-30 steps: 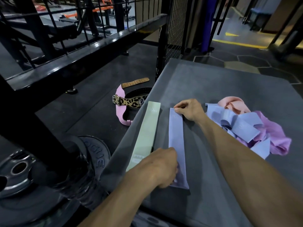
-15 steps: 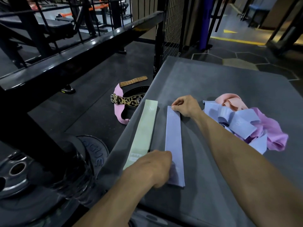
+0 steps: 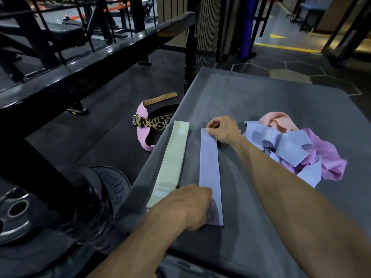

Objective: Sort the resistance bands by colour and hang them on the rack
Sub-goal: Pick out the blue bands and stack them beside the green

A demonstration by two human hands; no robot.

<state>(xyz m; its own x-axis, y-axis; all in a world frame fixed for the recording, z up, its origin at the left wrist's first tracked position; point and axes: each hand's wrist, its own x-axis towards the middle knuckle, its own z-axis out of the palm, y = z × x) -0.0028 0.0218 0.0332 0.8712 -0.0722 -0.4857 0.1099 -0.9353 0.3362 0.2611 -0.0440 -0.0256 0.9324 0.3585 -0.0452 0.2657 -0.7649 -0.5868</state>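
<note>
My left hand (image 3: 186,205) pinches the near end of the lilac band (image 3: 209,173); my right hand (image 3: 222,128) pinches its far end. The band lies flat on the grey platform (image 3: 261,101), long axis running away from me, parallel to and just beside the green band (image 3: 172,159). The unsorted pile (image 3: 297,149) lies right, nearer my right hand.

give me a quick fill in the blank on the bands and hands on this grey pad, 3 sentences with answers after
1. Both hands hold the flat ____ band at its two ends.
2. The right hand pinches its ____ end; the left hand holds the other.
3. Left of it, apart, lies a pale ____ band, and the unsorted heap lies to its right on the grey pad.

Missing words: blue; far; green
</note>
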